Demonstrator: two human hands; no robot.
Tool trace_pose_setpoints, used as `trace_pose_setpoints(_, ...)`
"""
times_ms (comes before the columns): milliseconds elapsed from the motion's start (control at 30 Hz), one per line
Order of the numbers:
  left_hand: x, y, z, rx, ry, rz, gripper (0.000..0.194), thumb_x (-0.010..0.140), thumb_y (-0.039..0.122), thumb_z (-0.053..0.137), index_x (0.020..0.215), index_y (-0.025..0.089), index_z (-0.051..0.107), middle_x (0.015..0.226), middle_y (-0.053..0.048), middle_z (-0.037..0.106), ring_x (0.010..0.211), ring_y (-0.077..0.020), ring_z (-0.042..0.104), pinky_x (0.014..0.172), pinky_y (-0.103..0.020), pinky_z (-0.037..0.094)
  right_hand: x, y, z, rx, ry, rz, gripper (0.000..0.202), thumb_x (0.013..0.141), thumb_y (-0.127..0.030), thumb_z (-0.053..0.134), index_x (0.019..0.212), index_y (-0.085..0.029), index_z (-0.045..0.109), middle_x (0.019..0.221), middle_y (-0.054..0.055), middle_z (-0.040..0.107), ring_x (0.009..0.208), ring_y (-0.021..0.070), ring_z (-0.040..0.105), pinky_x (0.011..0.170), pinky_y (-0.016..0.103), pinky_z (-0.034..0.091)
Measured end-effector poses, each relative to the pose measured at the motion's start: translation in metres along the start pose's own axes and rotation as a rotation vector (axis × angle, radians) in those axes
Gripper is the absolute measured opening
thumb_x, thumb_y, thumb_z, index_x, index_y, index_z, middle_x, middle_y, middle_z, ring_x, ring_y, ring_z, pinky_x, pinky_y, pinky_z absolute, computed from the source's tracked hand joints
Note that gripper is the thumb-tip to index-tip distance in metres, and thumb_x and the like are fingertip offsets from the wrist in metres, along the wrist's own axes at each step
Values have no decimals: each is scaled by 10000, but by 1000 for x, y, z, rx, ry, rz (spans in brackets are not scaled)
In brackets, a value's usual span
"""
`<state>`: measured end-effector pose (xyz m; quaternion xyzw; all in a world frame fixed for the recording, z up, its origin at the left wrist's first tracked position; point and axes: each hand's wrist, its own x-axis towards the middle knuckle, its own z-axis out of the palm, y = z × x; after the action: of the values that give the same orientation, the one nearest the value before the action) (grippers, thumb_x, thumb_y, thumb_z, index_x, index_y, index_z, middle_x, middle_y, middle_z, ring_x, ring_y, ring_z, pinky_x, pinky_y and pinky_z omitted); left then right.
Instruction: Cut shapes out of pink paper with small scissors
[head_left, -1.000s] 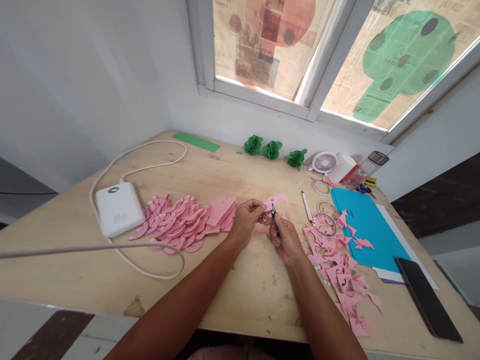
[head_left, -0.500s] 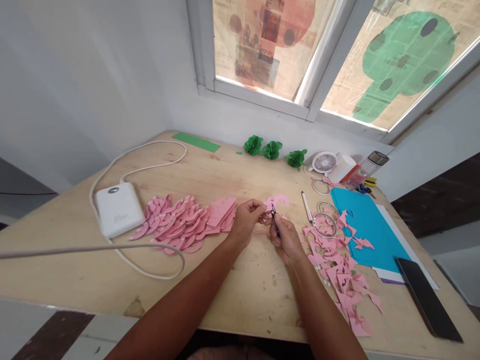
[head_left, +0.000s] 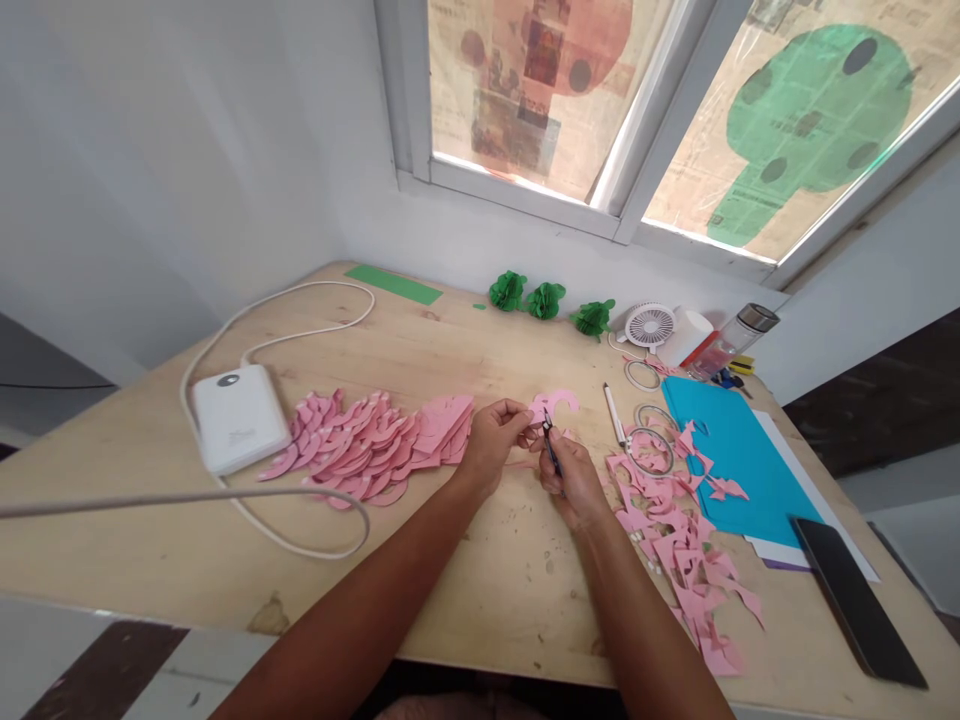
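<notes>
Between my hands is a curved piece of pink paper (head_left: 564, 400). My left hand (head_left: 491, 440) pinches the paper's near edge between thumb and fingers. Small dark-handled scissors (head_left: 551, 452) are gripped in my right hand (head_left: 576, 480), with their tips at the paper. The fingers partly cover both the paper and the handles. Just left of my left hand lies a fanned pile of cut pink paper pieces (head_left: 360, 440), some curved, with squarer sheets at its right end. Pink paper scraps (head_left: 675, 530) are heaped to the right of my right hand.
A white power bank (head_left: 240, 420) with a looping cable sits left. Green paper balls (head_left: 545, 300) line the back, beside a small fan (head_left: 649, 326) and a bottle (head_left: 735, 340). A pen (head_left: 613, 412), tape rings (head_left: 649, 450), blue folder (head_left: 750, 460) and dark phone (head_left: 859, 600) lie right.
Almost nothing differs. Both hands stay in the same place with the paper and the scissors; the view has shifted very slightly.
</notes>
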<state>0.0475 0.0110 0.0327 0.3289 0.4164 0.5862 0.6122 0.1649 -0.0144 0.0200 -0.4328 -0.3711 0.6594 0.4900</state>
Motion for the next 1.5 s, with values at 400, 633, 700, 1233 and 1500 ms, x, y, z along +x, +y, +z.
trace_pose_setpoints(400,-1,3,0,2,0,-9,177,565,274,683,617,146,573,535,-7,600,458,-99,527,470,-221,412,-2,-4,2,-5,2,1,373,702,-520,614,694,-148,584,406,-88,352,313,27,197,334,201,96)
trace_pose_setpoints(633,0,5,0,16,4,-1,165,565,265,680,619,149,577,520,0,593,451,-100,524,471,-223,408,-3,-5,1,-21,5,6,359,714,-497,615,674,-141,598,397,-89,338,315,26,196,336,199,84)
trace_pose_setpoints(700,-1,5,0,18,3,-4,167,566,272,680,617,151,578,519,1,594,450,-100,524,472,-223,406,-2,-5,0,-29,12,5,354,716,-493,614,669,-143,598,394,-89,336,316,27,198,336,198,86)
trace_pose_setpoints(1233,1,4,-3,-14,-12,-6,156,582,254,676,627,144,575,524,4,589,458,-93,516,480,-217,391,0,-6,-4,-127,8,27,348,735,-478,590,670,-136,603,375,-95,310,319,29,167,342,202,62)
trace_pose_setpoints(1500,0,3,-4,-28,-9,1,138,585,239,674,619,145,578,515,11,578,456,-90,508,484,-220,386,-2,-7,-2,-135,-4,25,358,724,-478,598,609,-140,576,371,-94,307,317,27,169,343,204,55)
